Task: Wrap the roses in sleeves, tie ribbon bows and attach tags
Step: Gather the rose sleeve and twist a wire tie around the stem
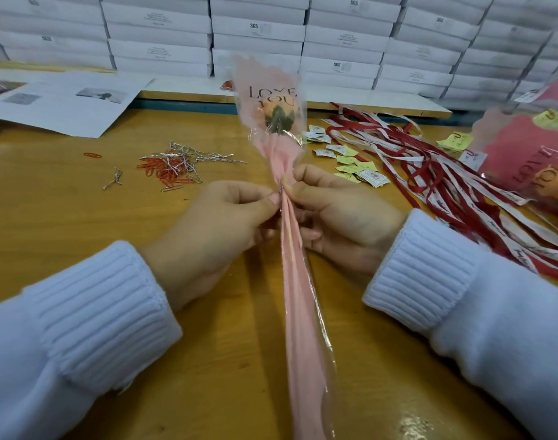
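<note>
Clips [172, 168] lie left of the sleeved rose [279, 147], ribbons [430, 173] right, boxes [258, 30] behind.

Sleeved rose [279, 115] pinched at its gathered neck between both hands' fingers [272, 200].

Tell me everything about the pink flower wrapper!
The pink sleeve looks like thin pink paper under clear shiny film, with a wavy top edge and dark letters, LOVE YOU. An orange rose with green leaves shows inside its wide top. The left hand and right hand pinch it where it is gathered narrow; its long tail runs over the wooden table.
</note>
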